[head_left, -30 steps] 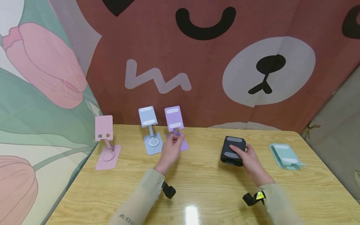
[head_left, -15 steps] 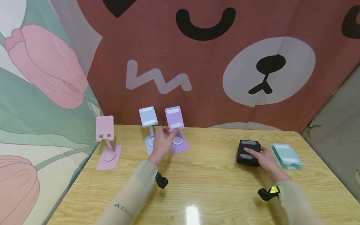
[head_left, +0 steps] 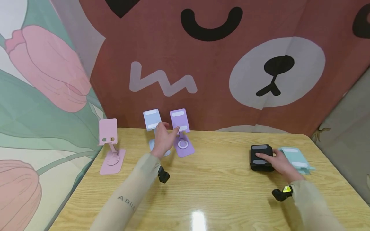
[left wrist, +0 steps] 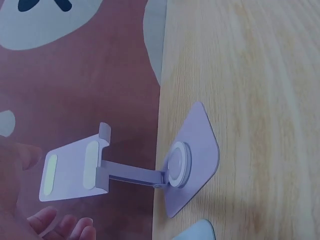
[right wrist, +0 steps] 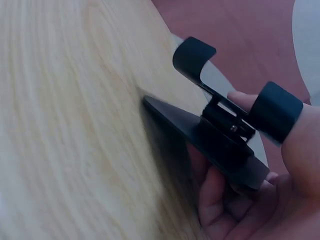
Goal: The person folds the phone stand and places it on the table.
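In the head view my right hand (head_left: 281, 163) grips a black folded phone stand (head_left: 261, 157), thumb on top, at the right of the table. The right wrist view shows the fingers curled under its base plate (right wrist: 182, 122), one corner close over the wood. My left hand (head_left: 164, 139) is raised with parted fingers between a blue phone stand (head_left: 151, 118) and a purple phone stand (head_left: 180, 120), holding nothing. It hides part of the blue stand's neck and base. In the left wrist view the upright purple stand appears beyond the loosely bent fingers (left wrist: 65, 227).
A pink phone stand (head_left: 108, 131) stands unfolded at the left of the wooden table (head_left: 219, 192). A folded mint-green phone stand (head_left: 296, 157) lies right of the black one, partly behind my right hand. A bear-print cloth (head_left: 208, 64) hangs behind the table's back edge.
My left hand has let go of the purple stand's lower part and moved up and left. The right hand has carried the black stand rightward and lower, beside the mint-green one.
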A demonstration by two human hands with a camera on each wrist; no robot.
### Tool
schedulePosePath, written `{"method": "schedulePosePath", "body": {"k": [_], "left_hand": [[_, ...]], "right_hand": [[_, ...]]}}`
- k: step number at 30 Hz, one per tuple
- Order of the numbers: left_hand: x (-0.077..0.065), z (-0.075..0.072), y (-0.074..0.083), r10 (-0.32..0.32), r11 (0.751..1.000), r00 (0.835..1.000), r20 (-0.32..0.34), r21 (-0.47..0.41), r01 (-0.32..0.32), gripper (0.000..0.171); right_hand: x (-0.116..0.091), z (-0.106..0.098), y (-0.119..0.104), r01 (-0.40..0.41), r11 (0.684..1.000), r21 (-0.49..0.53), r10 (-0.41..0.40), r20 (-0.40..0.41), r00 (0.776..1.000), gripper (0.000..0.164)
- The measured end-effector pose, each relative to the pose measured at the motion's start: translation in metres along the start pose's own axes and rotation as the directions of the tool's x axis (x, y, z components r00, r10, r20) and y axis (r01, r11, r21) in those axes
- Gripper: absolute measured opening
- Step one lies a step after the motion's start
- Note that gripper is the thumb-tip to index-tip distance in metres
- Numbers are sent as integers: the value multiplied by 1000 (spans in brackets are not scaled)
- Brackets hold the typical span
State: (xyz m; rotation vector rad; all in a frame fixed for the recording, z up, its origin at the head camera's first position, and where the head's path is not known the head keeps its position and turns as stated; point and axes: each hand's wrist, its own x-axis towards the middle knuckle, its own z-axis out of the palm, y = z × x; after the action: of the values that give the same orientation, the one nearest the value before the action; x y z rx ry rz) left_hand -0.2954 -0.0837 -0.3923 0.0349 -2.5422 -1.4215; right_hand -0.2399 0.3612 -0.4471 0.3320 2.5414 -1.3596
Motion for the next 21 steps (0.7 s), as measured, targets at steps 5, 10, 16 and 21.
{"method": "schedulePosePath", "body": {"k": [5, 10, 16, 21], "left_hand": [[2, 1, 0, -56, 998, 998, 16, 4, 55, 58], [3, 3, -2, -79, 997, 996, 29, 1, 79, 58], [5, 5, -3, -87, 996, 996, 25, 5, 87, 60], [9, 7, -4, -105, 994, 994, 24, 33, 104, 62]], "right_hand": [[3, -12, 2, 36, 996, -81, -33, 43, 999, 114], [5, -20, 1, 51, 991, -123, -48, 29, 998, 102], [7, -23, 0, 26, 991, -132, -24, 20, 1000, 100], [7, -23, 3, 31, 988, -153, -32, -3, 999, 97]]}}
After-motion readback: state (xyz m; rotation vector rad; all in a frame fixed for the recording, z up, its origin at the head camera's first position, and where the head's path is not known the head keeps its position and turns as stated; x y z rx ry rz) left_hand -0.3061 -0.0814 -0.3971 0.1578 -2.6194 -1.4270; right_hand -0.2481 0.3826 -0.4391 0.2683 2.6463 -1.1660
